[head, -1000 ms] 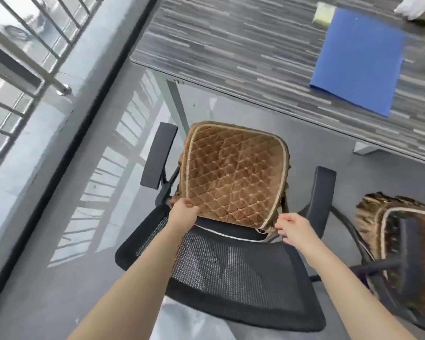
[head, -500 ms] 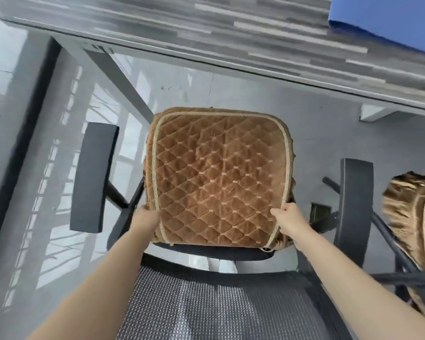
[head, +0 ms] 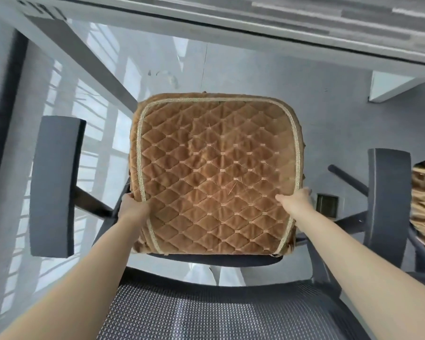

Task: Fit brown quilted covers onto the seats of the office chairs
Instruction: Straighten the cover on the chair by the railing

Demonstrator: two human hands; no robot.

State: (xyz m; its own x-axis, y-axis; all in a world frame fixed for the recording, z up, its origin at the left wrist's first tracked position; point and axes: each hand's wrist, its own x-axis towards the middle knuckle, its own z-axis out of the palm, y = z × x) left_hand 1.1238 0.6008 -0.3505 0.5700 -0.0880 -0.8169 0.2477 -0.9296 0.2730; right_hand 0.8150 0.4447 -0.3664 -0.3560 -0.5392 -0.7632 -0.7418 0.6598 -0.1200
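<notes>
Since the last frame I'd leaned in closer. Left hand (head: pixel 133 207) and right hand (head: pixel 296 201) each gripped a side edge of the cover (head: pixel 214 173), stretched over the chair seat (head: pixel 216 260).

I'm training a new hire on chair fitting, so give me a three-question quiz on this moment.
1. True or false: the brown quilted cover lies over the seat with a strip of black seat edge still bare on the near side.
2. Which hands touch the cover? A) left only B) right only C) both
3. Fill in: the chair's backrest, nearest the camera, is made of black ____.

Key:
1. True.
2. C: the left hand grips the cover's left border and the right hand its right border.
3. Mesh.
</notes>
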